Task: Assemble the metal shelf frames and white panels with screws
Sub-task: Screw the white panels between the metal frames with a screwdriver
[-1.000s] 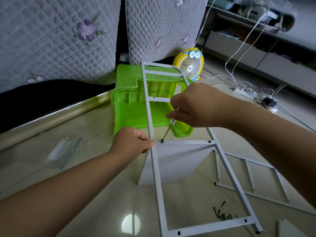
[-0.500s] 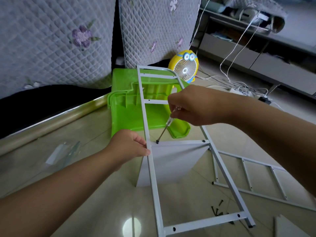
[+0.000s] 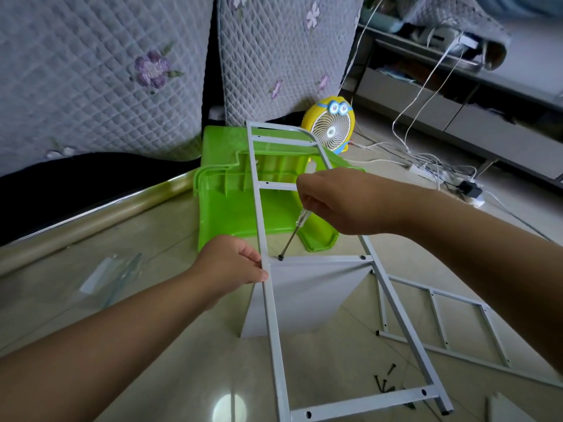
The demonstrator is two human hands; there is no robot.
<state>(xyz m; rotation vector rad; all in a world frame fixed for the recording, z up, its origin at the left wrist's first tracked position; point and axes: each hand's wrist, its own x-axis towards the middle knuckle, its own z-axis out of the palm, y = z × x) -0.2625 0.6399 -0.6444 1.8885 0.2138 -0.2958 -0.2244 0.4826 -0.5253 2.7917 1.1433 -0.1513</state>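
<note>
A grey metal ladder-shaped shelf frame (image 3: pixel 275 330) lies tilted over a white panel (image 3: pixel 307 296) that stands on edge under its middle crossbar. My left hand (image 3: pixel 231 263) grips the frame's left rail beside that crossbar. My right hand (image 3: pixel 335 199) holds a screwdriver (image 3: pixel 294 233) whose tip sits on a black screw (image 3: pixel 280 257) at the crossbar's left end. Another screw (image 3: pixel 362 257) shows at the right end. A second frame (image 3: pixel 441 327) lies flat on the floor to the right. Loose black screws (image 3: pixel 384 380) lie near the frame's lower end.
An overturned green plastic stool (image 3: pixel 231 205) lies behind the frame, with a yellow cartoon fan (image 3: pixel 332 129) beyond it. Cables and a power strip (image 3: pixel 426 172) spread at the right. A clear plastic bag (image 3: pixel 112 275) lies at the left. Another white panel's corner (image 3: pixel 511 411) shows bottom right.
The view has shifted slightly. My right hand has turned a little on the screwdriver, which stays on the left screw. My left hand keeps its grip on the rail.
</note>
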